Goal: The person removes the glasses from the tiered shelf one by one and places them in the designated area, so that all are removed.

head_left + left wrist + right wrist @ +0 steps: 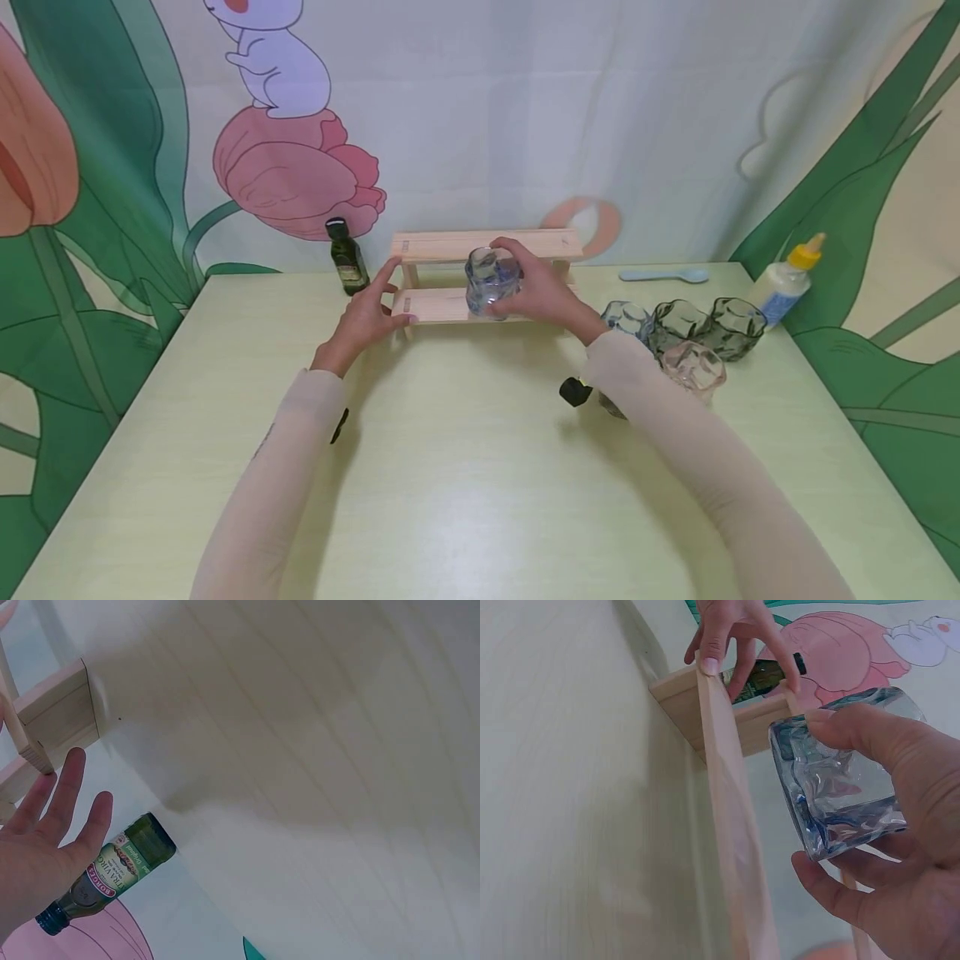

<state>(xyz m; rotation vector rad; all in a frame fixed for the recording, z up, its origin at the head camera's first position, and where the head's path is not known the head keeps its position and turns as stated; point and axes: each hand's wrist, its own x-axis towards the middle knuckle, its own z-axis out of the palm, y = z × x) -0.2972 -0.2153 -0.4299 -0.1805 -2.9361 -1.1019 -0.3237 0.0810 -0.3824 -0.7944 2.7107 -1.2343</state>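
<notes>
A two-tier wooden rack (442,306) stands at the back of the table. My left hand (363,318) is at its left end, with the thumb on the lower shelf and the index finger by the upper one; the left wrist view shows the other fingers straight and spread. My right hand (542,287) grips a clear bluish glass cup (487,283) with a wavy wall, thumb on one side and fingers on the other. In the head view the cup is in front of the shelves. The right wrist view shows the cup (844,799) apart from the lower shelf (735,817).
A green oil bottle (347,265) stands left of the rack. On the right are several wavy glasses, including a pink one (697,371) and a dark one (735,329), a glue bottle (780,292) and a blue spoon (663,276). A black cap (574,392) shows beside the right sleeve.
</notes>
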